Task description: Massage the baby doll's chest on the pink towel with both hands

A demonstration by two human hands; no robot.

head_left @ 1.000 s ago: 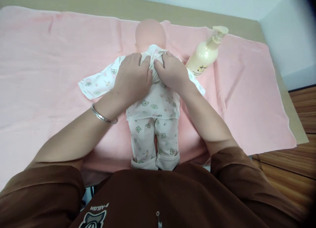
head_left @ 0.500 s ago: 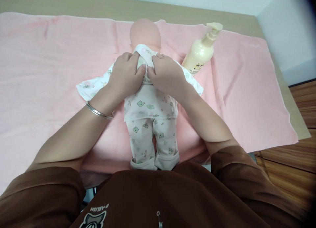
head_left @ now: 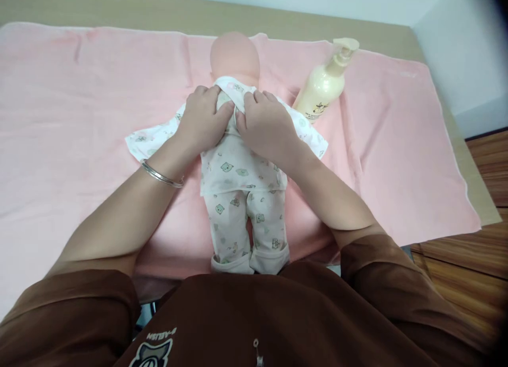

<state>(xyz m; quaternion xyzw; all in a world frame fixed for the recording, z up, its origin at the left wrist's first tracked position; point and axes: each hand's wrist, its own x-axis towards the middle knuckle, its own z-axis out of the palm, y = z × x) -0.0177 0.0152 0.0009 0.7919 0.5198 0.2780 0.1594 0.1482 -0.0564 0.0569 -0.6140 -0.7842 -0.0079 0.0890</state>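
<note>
A baby doll (head_left: pixel 235 54) lies on the table, its bald head at the far end and no face showing. Its white printed shirt (head_left: pixel 243 168) has sleeves spread out to both sides. Both hands are at the upper part of the shirt, just below the head. My left hand (head_left: pixel 205 117), a silver bangle on its wrist, closes on the cloth with thumb and fingers. Close beside it, my right hand (head_left: pixel 270 121) pinches the shirt near the folded neckline. Matching printed trousers (head_left: pixel 249 224) with turned-up cuffs cover the legs, which point towards me.
A cream pump bottle (head_left: pixel 323 83) lies tilted right of the doll, near its sleeve. Under everything is a pink cloth (head_left: pixel 405 144) over a light wooden table (head_left: pixel 377 30). A wall rises behind, and wood-patterned panels (head_left: pixel 464 261) stand at the right.
The folded neckline has dropped slightly from the head, and my fingers have shifted a little on the cloth. Doll and bottle keep their places.
</note>
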